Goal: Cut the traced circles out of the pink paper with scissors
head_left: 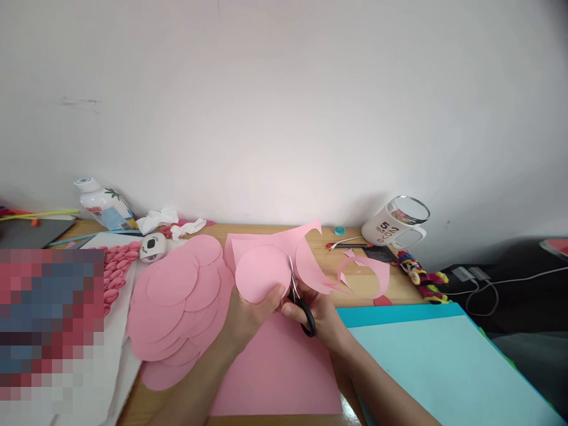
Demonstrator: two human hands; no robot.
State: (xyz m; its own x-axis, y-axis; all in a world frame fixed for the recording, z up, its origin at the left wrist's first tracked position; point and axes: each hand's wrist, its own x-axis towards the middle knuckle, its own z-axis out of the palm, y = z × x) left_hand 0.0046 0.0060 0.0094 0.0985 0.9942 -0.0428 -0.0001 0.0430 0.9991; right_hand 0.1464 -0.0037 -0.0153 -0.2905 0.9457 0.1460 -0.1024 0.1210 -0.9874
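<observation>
My left hand (252,310) pinches a pink paper circle (261,272) by its lower edge, thumb on top. My right hand (317,310) grips black-handled scissors (306,313), with the blades pointing up along the circle's right edge. Around the circle's top and right spreads the pink sheet (306,239), cut into curved strips. Beneath both hands lies a larger pink paper sheet (279,373) on the table. Left of my left hand is an overlapping heap of pink paper circles (177,296). My forearms cover part of the lower sheet.
Pink paper scraps (364,269) lie right of the scissors, near a white mug (394,222) and a small doll (423,275). Light-blue sheets (448,367) cover the right front. A white bottle (104,201), crumpled tissues (157,219) and a white device (153,247) stand at back left.
</observation>
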